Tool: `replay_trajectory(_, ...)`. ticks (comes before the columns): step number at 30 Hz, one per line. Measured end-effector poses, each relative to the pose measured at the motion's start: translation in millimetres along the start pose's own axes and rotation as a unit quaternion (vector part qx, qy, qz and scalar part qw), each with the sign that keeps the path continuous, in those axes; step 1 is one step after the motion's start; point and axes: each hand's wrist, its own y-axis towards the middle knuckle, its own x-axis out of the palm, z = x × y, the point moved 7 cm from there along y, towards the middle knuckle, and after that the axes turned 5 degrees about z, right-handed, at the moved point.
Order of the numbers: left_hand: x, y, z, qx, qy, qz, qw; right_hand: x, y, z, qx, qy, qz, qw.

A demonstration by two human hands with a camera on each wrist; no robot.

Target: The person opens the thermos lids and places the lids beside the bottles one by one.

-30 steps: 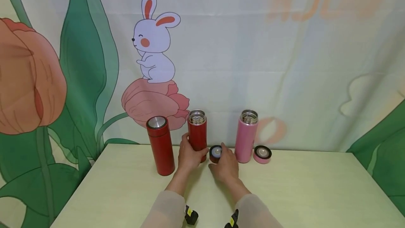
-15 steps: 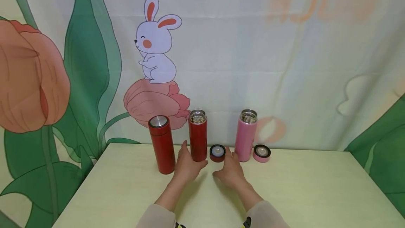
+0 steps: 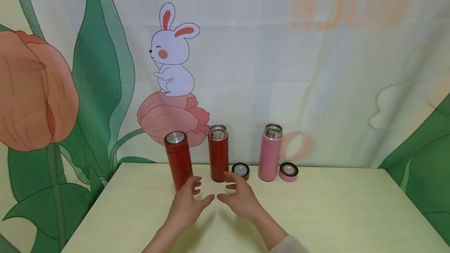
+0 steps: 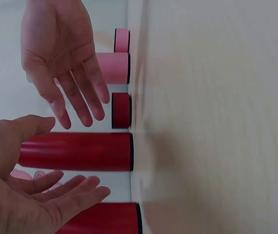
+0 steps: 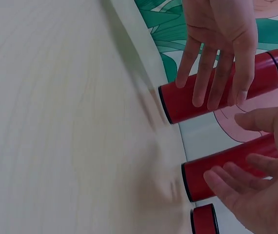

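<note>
Left hand [image 3: 188, 202], right hand [image 3: 239, 198]: fingers spread wide, empty, palms facing. Open flask [image 3: 218, 153] just beyond fingertips; lid [image 3: 240, 170] beside right.

No words can be read; faint orange letters on the curtain [image 3: 351, 7], beyond the hands, are too blurred.

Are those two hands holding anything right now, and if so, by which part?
Nothing is held. The left hand and right hand hover open above the table, in front of the open red bottle.
</note>
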Motion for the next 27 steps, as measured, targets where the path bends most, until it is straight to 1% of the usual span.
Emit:
replay_trajectory(4, -18.5, -3.6, -10.4, -0.006, -0.008, 0.024, 0.9997, 15.6, 0.6, -6.2, 0.000, 0.043, -0.039, 0.9983)
replay_trajectory(7, -36.3, -1.3, -19.7, -0.013, -0.008, 0.058, 0.9982, 28.7, 3.8, -9.5, 0.003, 0.061, -0.073, 0.9955)
replay_trajectory(10, -53.0, 3.3, -29.2, -0.034, -0.002, 0.085, 0.9958, 40.8, 7.2, -13.2, 0.008, 0.075, -0.100, 0.9921)
replay_trajectory(13, -63.5, 10.1, -40.2, -0.059, 0.005, 0.103, 0.9929, 51.4, 11.9, -15.9, 0.013, 0.077, -0.115, 0.9903)
replay_trajectory(15, -65.7, 16.2, -47.4, -0.067, -0.002, 0.107, 0.9919, 57.9, 16.3, -16.2, 0.017, 0.080, -0.118, 0.9897)
replay_trajectory(18, -64.5, 24.6, -54.7, -0.064, -0.017, 0.102, 0.9925, 64.7, 21.1, -16.2, 0.027, 0.085, -0.116, 0.9893)
replay_trajectory(23, -57.1, 37.9, -59.0, -0.048, -0.038, 0.072, 0.9955, 71.1, 26.9, -13.8, 0.046, 0.088, -0.107, 0.9892)
replay_trajectory(27, -48.2, 45.3, -62.2, -0.051, -0.060, 0.044, 0.9959, 77.4, 30.0, -12.4, 0.046, 0.096, -0.111, 0.9881)
